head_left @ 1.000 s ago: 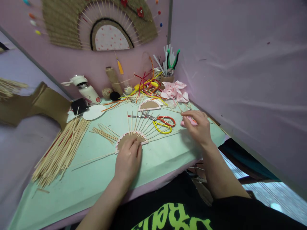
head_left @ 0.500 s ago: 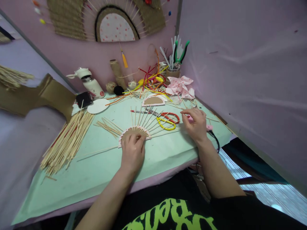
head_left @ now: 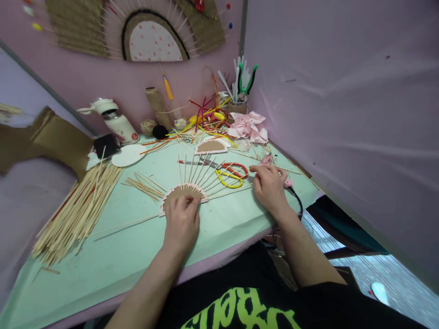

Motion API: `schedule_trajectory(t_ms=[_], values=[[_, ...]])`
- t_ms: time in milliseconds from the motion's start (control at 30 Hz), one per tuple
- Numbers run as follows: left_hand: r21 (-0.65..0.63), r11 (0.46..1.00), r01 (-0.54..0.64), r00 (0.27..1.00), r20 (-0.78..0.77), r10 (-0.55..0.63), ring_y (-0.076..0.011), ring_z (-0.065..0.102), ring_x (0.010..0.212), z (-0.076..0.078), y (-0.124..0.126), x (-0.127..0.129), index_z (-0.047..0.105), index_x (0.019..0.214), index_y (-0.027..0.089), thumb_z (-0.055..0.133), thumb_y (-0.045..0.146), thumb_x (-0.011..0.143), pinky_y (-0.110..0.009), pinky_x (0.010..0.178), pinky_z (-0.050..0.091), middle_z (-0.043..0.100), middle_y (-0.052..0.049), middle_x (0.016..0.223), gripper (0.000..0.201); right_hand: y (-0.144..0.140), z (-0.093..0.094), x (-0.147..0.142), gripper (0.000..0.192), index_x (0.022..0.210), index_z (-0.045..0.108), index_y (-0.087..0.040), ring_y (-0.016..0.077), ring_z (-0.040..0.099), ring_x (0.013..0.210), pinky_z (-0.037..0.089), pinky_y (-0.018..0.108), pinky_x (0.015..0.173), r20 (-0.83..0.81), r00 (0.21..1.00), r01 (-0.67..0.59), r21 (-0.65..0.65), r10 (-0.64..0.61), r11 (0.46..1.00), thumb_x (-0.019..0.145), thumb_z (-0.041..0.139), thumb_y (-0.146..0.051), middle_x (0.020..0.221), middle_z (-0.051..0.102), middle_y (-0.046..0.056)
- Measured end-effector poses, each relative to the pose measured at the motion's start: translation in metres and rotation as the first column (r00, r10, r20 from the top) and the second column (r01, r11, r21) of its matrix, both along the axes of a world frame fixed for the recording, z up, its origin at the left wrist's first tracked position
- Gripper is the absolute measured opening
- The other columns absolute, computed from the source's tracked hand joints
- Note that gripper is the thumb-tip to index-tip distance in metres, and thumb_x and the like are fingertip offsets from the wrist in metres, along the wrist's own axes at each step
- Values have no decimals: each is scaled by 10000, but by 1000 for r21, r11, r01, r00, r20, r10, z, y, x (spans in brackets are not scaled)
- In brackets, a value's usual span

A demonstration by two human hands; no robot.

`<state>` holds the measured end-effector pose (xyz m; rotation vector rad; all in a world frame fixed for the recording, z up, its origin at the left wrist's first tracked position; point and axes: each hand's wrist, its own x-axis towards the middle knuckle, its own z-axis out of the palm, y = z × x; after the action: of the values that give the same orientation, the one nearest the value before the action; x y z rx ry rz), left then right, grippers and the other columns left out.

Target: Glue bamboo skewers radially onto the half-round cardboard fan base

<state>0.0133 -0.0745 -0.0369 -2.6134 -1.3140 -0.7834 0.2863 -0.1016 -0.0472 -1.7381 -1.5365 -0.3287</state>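
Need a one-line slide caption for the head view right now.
Left hand presses a half-round card fanned with bamboo sticks; right hand grips a pink corded tool.

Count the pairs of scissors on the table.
2: red-handled scissors and yellow-handled scissors, overlapping beside the right hand. More may hide in the clutter.

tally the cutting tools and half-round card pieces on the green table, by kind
Scissors: 2, red-handled scissors and yellow-handled scissors.
Half-round cardboard pieces with pink edging: 2, one under the left hand with sticks fanned out, one bare.
White oval card: 1.
Total: 5.
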Motion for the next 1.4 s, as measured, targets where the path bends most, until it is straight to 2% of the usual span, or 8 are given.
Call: schedule_trajectory(t_ms=[333,567,767,933,1167,1300,1400], values=[[-5,1000,8,1000,-4,-8,-292,503,998,1,0,0,728,1121,199,475,113,902,-477,938,433,637,-126,1028,346,-1,1,-4,357,1088,657,-276,272,596,1028,265,485,966,-42,999,14,-34,-15,999,860,459,-86,988,756,41],[29,999,26,1000,2,-26,-292,503,1004,3,1,0,719,1137,170,484,114,909,-459,926,438,648,-129,1036,332,7,13,4,347,1083,658,-267,277,588,1086,259,497,1007,-115,992,46,-23,-49,999,868,444,-98,1069,746,48],[22,999,33,999,18,-33,-292,511,1048,4,1,0,703,1149,160,489,108,911,-459,958,424,676,-126,1103,324,19,22,-1,373,1102,660,-232,251,575,1117,254,470,1030,-148,987,50,-116,-67,992,854,419,-90,1098,742,54],[-6,1000,26,1000,17,-25,-288,520,1070,3,1,-2,674,1191,164,488,90,908,-460,981,409,694,-108,1193,347,27,23,-8,373,1097,658,-225,257,569,1132,231,479,1044,-163,986,9,-173,-37,985,856,408,-88,1121,740,62],[-44,999,30,998,57,-27,-283,540,1115,3,0,-3,622,1260,150,462,19,870,-436,956,403,731,-90,1166,441,37,34,-16,419,1134,684,-209,272,562,1133,223,489,1032,-98,995,-37,-286,9,957,853,409,-62,1135,738,100],[-102,994,37,998,60,-31,-278,549,1115,5,-1,-3,624,1247,185,453,15,860,-434,944,396,737,-60,1166,456,43,40,-13,396,1020,740,-231,277,534,1127,216,485,1007,-50,994,-109,-332,98,937,860,425,-54,1111,751,81],[-113,993,25,996,87,-15,-273,559,1115,5,-1,-3,632,1232,191,445,11,845,-432,943,394,740,-57,1154,466,47,38,-11,385,941,762,-244,278,514,1098,213,487,984,-48,986,-165,-344,158,924,847,448,-42,1108,757,64]])
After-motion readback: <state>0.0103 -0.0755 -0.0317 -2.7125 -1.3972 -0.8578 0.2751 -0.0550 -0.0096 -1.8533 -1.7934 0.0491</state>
